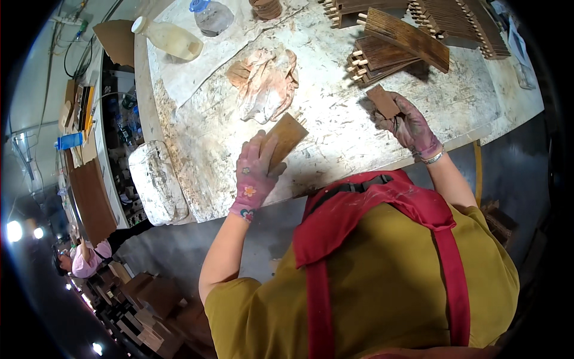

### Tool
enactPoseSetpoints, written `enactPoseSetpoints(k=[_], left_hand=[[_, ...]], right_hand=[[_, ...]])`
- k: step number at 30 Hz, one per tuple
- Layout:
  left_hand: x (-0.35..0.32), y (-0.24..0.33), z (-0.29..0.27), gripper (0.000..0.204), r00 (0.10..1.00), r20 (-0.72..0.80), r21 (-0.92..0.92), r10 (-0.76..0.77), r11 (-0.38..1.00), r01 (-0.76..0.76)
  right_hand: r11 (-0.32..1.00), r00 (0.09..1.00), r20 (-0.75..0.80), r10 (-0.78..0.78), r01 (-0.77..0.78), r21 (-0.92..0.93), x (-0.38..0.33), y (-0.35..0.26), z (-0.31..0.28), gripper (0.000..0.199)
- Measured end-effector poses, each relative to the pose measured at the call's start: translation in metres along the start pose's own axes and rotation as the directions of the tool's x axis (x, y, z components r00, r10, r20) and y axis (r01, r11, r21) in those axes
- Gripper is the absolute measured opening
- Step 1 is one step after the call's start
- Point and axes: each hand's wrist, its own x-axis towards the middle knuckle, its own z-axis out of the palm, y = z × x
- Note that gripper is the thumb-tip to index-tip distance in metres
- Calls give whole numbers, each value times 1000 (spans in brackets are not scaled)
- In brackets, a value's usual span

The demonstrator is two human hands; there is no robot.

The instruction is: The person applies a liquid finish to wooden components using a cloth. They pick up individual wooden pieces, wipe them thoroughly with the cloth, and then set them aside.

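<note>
My left hand (254, 179), in a stained pink glove with flower prints, grips a short brown wooden board (288, 139) above the table's near edge. Thin pegs stick out of that board's far end. Closed on a small brown rectangular pad (383, 102), my right hand (412, 127) wears a similar dirty glove and is held over the table, apart from the board. Beyond the right hand lies a pile of dark wooden boards (382, 55) with pale dowels at their ends. One board (412, 42) rests slantwise on top of it.
The worktable (203, 143) has a paint-smeared white top. A crumpled stained cloth (266, 84) lies beyond my left hand. Farther off are a white-capped bottle (170, 40), a blue-capped bottle (213, 19) and a brown cup (265, 8). Another person (89, 257) is at far left.
</note>
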Motion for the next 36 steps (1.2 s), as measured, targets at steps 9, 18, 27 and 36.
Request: enactPoseSetpoints(k=[9,18,27,36], left_hand=[[5,11,13,56,995,-82,123,59,991,-49],[-4,2,26,57,989,-79,235,126,966,-104],[-2,-6,20,58,976,-71,193,207,963,-190],[90,2,-41,50,981,-162,259,103,964,-59]], right_hand=[[996,999,10,-52,53,-74,-4,-4,1,36],[998,982,189,1,-13,64,3,4,-16,33],[995,993,112,35,-45,92,0,-8,-6,38],[969,986,134,99,-127,213,3,-6,-16,47]])
